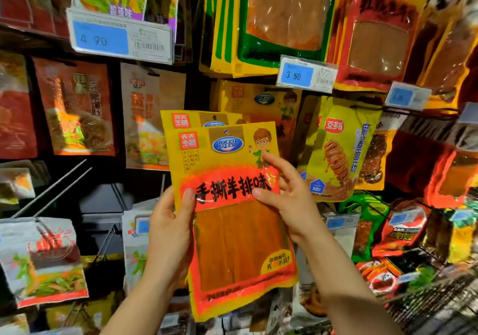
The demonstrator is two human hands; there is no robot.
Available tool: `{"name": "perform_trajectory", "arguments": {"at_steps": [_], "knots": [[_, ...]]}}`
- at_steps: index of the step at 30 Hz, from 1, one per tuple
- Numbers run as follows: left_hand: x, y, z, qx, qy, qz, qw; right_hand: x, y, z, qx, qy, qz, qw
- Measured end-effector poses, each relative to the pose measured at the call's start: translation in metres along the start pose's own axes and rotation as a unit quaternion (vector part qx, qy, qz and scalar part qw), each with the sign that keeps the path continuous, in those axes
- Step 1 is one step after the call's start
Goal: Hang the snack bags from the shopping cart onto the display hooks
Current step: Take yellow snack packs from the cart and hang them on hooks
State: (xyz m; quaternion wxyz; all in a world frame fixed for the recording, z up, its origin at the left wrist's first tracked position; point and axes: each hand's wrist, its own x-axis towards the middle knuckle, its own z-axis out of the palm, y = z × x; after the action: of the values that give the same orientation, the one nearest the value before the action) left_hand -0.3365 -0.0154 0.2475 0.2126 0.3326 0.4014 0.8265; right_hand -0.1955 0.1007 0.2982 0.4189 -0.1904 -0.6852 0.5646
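A yellow and orange snack bag [232, 218] with a red banner of black characters is held up in front of the display. A second bag of the same kind [186, 120] sits right behind it, its top edge peeking above. My left hand [168, 228] grips the bags' left edge, thumb on the red banner. My right hand [289, 195] holds the right edge, thumb and fingertips on the front. Matching yellow bags [261, 102] hang on the display just behind. Two bare metal hooks [54, 190] jut out at the left. The cart is out of view.
Hanging snack packs fill the wall: red ones [75, 107] at left, a yellow skewer pack [336, 148] at right, green-and-yellow packs [271, 19] above. Price tags read 4.90 [119, 37] and 3.50 [305, 76]. More packs crowd the lower right.
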Motion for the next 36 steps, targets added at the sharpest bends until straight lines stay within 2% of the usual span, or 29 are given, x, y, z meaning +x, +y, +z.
{"name": "perform_trajectory", "arguments": {"at_steps": [3, 8, 12, 19, 26, 30, 36], "knots": [[0.000, 0.000, -0.005, 0.008, -0.001, -0.006, 1.000, -0.002, -0.001, -0.013, 0.009, 0.007, 0.000, 1.000], [0.001, 0.007, -0.019, 0.017, 0.042, -0.022, 0.999, 0.004, -0.018, -0.039, 0.109, 0.032, -0.016, 0.993], [0.001, 0.010, -0.024, 0.029, 0.063, -0.025, 0.997, 0.020, -0.034, -0.049, 0.076, 0.069, -0.055, 0.993], [0.002, 0.017, -0.025, 0.033, 0.044, -0.002, 0.998, 0.040, -0.053, -0.057, 0.016, 0.130, -0.091, 0.987], [0.002, 0.013, -0.022, 0.035, 0.052, -0.014, 0.998, 0.052, -0.072, -0.067, -0.010, 0.141, -0.042, 0.989], [0.002, 0.014, -0.021, 0.036, 0.050, -0.015, 0.998, 0.064, -0.085, -0.073, -0.081, 0.136, -0.001, 0.987], [0.000, 0.015, -0.021, 0.040, 0.057, -0.019, 0.997, 0.080, -0.090, -0.073, -0.108, 0.139, 0.035, 0.984]]}}
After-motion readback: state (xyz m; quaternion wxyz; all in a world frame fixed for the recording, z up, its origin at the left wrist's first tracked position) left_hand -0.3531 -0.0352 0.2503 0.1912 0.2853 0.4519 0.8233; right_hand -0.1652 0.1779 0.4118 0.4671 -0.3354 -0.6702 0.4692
